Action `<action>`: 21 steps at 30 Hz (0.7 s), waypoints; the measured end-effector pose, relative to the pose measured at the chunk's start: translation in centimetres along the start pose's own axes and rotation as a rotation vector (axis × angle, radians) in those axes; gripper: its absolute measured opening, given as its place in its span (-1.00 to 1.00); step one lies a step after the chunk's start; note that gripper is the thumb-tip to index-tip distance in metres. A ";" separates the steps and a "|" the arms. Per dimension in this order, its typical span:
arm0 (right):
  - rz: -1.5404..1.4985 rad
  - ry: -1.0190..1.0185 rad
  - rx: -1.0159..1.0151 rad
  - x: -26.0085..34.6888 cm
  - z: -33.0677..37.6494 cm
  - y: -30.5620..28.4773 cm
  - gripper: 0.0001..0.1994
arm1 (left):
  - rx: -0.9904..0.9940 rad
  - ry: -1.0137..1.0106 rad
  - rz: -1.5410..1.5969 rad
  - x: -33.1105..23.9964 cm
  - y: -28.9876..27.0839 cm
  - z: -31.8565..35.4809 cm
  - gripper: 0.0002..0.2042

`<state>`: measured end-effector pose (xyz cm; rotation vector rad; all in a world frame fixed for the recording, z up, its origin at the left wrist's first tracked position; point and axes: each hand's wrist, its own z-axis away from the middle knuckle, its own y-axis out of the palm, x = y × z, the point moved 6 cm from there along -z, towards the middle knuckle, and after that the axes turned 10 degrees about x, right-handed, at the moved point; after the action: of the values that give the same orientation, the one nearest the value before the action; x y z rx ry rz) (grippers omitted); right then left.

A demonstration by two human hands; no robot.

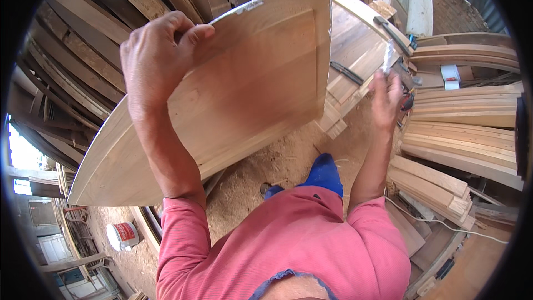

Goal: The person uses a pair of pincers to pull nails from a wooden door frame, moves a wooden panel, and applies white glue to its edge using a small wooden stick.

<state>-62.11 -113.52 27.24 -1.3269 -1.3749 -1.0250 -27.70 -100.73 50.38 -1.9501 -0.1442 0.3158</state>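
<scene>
A large wooden panel (pixel 250 86) stands tilted in front of me, with a recessed line near its right end. White paste runs along its upper edge and down the right edge. My left hand (pixel 155 58) is closed over the upper edge, thumb pointing right, its fingertips partly hidden. Apart from the panel, off to its right, my right hand (pixel 385 99) pinches a thin stick (pixel 388 56) smeared with the same white paste; whether it is a brush or a plain stick I cannot tell.
Behind the panel is a wooden worktop (pixel 361 33) bearing a dark long-handled tool (pixel 393 34) and a dark slim tool (pixel 346 72). Stacked boards (pixel 461 139) line the right; timber planks (pixel 83 11) lean at the left. A white bucket (pixel 123 235) sits on the dusty floor.
</scene>
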 end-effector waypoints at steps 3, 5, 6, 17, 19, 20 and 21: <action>0.059 0.107 0.042 -6.1 1.2 -0.1 -0.70 | 0.019 0.013 -0.063 -0.1 0.6 -1.0 -0.75; 0.049 0.132 0.072 -8.3 1.0 0.3 -0.77 | 0.007 -0.033 0.017 0.6 0.1 -0.4 -0.76; 0.045 0.177 0.118 -9.5 0.3 0.0 -0.74 | 0.029 -0.100 0.069 1.2 0.4 0.0 -0.78; -0.171 0.344 0.805 -16.9 -15.5 1.0 -0.71 | 0.065 -0.319 0.110 1.7 -0.5 4.1 -0.74; -0.129 0.398 0.941 -18.8 -16.4 1.2 -0.72 | 0.086 -0.455 0.125 0.7 -0.8 5.2 -0.71; -0.057 0.389 1.000 -19.7 -16.8 1.2 -0.72 | 0.086 -0.450 0.071 -0.2 -1.0 5.2 -0.72; 0.012 0.381 1.057 -20.6 -16.9 1.3 -0.72 | 0.091 -0.442 0.017 -0.9 -1.0 5.1 -0.74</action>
<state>-60.03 -134.38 10.69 -0.3278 -1.2932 -0.3640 -29.97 -96.05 49.64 -1.7677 -0.3928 0.7502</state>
